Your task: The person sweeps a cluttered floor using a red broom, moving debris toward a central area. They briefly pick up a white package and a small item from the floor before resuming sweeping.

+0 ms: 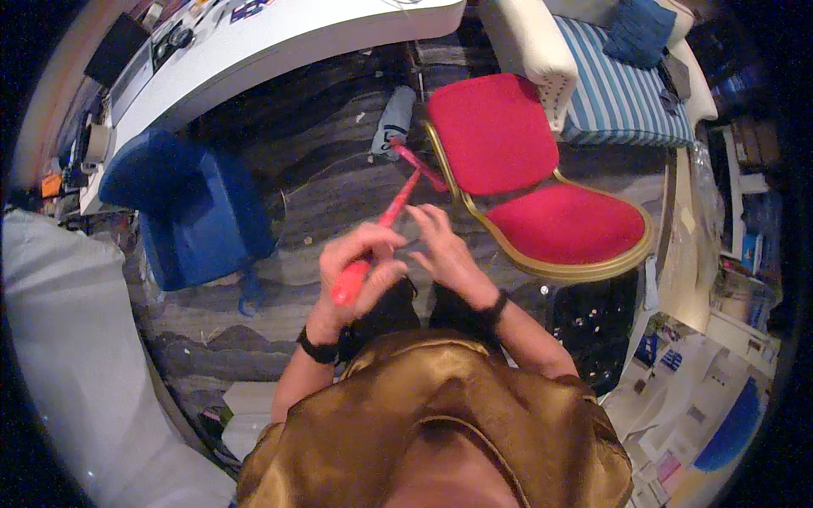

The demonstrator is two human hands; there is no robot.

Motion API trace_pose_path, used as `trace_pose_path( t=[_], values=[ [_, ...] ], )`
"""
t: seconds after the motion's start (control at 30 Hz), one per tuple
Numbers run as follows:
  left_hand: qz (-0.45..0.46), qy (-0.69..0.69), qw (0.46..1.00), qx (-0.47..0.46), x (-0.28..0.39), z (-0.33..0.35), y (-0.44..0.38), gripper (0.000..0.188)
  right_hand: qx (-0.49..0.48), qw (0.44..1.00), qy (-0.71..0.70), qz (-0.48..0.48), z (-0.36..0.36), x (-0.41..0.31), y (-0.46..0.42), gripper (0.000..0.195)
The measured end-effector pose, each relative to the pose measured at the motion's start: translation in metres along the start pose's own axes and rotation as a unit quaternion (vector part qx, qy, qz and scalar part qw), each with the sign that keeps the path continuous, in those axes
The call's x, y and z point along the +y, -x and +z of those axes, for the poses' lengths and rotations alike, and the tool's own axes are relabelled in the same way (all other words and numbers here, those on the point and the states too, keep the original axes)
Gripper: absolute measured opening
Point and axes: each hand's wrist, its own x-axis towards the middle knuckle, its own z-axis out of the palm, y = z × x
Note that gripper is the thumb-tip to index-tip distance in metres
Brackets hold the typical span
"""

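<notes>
My left hand [362, 260] is wrapped around the upper end of a red long-handled tool [398, 203], which looks like a broom or floor squeegee. Its shaft slants down and away to a pinkish crosswise head [419, 165] low near the floor. Beside the shaft, my right hand [451, 257] has its fingers apart and holds nothing. A grey-blue rolled cloth or bag [395, 120] lies on the floor against one end of the tool's head. Close to the head's other end stands a red padded chair [495, 133] with a gold frame.
A blue upholstered chair [197, 216] stands left, below a curved white desk [305, 44]. Beyond the red chair is a cream armchair [533, 44] with a striped seat. Small scraps dot the dark patterned carpet [317, 184]. A grey-covered surface [70, 343] borders the left.
</notes>
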Motion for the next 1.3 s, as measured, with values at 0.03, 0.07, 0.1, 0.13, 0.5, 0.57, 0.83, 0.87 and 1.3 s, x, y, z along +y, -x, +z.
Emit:
trace_pose_path(
  t=[0.03,0.07,0.1,0.13,0.5,0.57,0.83,0.87,1.3],
  values=[
    [-0.016,0.006,1.000,-0.014,0.007,-0.003,0.007,0.026,0.008,0.999,0.016,-0.043,0.018,-0.002,-0.017,0.080],
    [0.020,0.008,1.000,-0.018,0.012,-0.007,0.010,0.025,0.050,0.996,0.011,-0.079,0.036,-0.006,-0.036,0.065],
    [0.056,0.011,0.998,-0.021,0.014,-0.012,0.013,0.023,0.091,0.989,0.007,-0.115,0.051,-0.009,-0.051,0.050],
    [0.053,0.006,0.999,0.006,0.016,-0.017,0.018,0.019,0.048,0.994,0.039,-0.092,0.062,-0.009,-0.060,0.040],
    [0.161,0.047,0.984,0.066,0.076,-0.103,0.043,0.028,0.027,0.972,0.071,-0.224,0.096,-0.107,-0.114,0.019],
    [0.154,0.033,0.984,0.080,0.073,-0.104,0.037,0.030,0.023,0.970,0.075,-0.232,0.094,-0.107,-0.134,0.020],
    [0.091,-0.008,0.987,0.135,0.017,-0.094,-0.024,0.017,0.020,0.961,0.139,-0.238,0.056,-0.052,-0.219,0.018],
    [0.071,-0.018,0.987,0.140,0.008,-0.091,-0.037,0.016,0.023,0.962,0.142,-0.234,0.053,-0.039,-0.228,0.018],
    [-0.037,-0.150,0.967,0.200,0.024,-0.067,-0.094,0.013,-0.139,0.959,0.003,-0.246,0.069,-0.022,-0.260,0.019]
  ],
)
